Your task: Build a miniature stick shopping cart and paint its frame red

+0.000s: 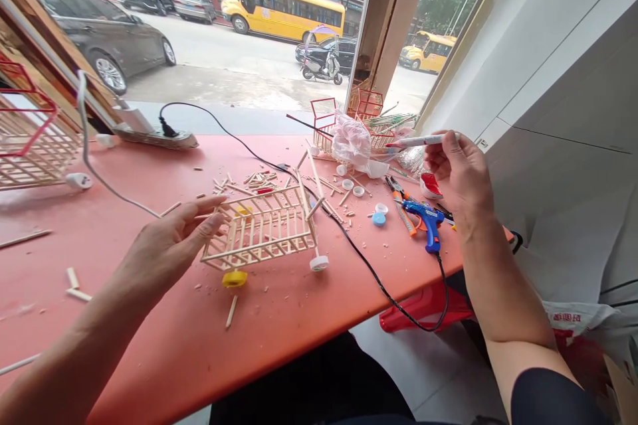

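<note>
Left arm (107,315) reaches forward, left hand (172,236) gripping, fingers extended; right hand (461,169) higher, thumb pinching (right forearm (503,279) angled up).

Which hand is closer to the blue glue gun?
Right. The right hand is raised beside the glue gun, holding a pen; the left hand is farther off to the gun's left, at the wooden cart.

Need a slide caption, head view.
Left hand grips a small wheeled cart of wooden sticks at a pink table; right hand holds up a pen.
</note>
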### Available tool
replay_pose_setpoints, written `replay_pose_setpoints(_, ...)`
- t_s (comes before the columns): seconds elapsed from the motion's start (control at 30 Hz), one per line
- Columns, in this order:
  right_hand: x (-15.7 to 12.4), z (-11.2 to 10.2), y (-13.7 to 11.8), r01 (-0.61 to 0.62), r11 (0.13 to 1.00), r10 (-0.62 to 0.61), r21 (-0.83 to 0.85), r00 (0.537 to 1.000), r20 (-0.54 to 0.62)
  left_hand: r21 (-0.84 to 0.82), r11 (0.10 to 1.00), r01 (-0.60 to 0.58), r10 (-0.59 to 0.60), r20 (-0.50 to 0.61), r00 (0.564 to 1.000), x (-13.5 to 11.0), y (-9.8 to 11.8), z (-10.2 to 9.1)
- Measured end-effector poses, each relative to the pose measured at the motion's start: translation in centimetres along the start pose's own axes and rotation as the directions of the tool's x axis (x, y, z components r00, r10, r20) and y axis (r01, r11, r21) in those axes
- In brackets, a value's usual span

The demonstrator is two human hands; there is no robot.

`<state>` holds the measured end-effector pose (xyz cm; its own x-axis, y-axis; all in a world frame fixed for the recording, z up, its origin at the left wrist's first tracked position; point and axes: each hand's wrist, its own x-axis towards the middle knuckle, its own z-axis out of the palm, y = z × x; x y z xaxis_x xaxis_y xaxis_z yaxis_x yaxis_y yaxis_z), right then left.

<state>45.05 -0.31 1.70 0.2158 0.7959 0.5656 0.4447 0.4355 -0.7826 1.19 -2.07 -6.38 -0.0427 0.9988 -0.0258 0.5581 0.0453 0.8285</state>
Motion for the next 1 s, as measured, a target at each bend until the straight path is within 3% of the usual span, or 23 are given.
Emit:
replay_pose_setpoints(0.1,0.3,3.9,-3.2,0.105,0.994,-0.107,0.032,0.989,0.097,-0.015,1.000,-0.024,0.024,-0.001,1.000,0.0,0.2,0.0)
replay_pose_setpoints(0.17,0.6,5.9,-4.9,0.191,0.981,-0.194,0.042,0.976,0.102,-0.032,0.998,-0.050,0.050,0.002,0.999,0.0,0.3,0.1)
replay_pose_setpoints(0.37,2.0,9.4,-8.3,0.321,0.946,-0.309,-0.040,0.933,0.187,-0.087,0.994,-0.060,0.062,0.013,0.998,0.4,-0.1,0.4)
replay_pose_setpoints(0.5,2.5,10.6,-8.9,0.354,0.930,-0.329,-0.095,0.921,0.208,-0.099,0.994,-0.053,0.055,0.019,0.998,0.6,-0.6,0.5)
replay_pose_setpoints(0.73,3.1,11.1,-7.7,0.387,0.914,-0.365,-0.126,0.916,0.165,-0.094,0.993,-0.074,0.075,0.010,0.997,0.7,-1.5,0.5)
replay_pose_setpoints(1.0,3.2,11.5,-7.5,0.364,0.927,-0.333,-0.091,0.910,0.247,-0.112,0.993,-0.042,0.044,0.015,0.999,0.7,-1.0,0.6)
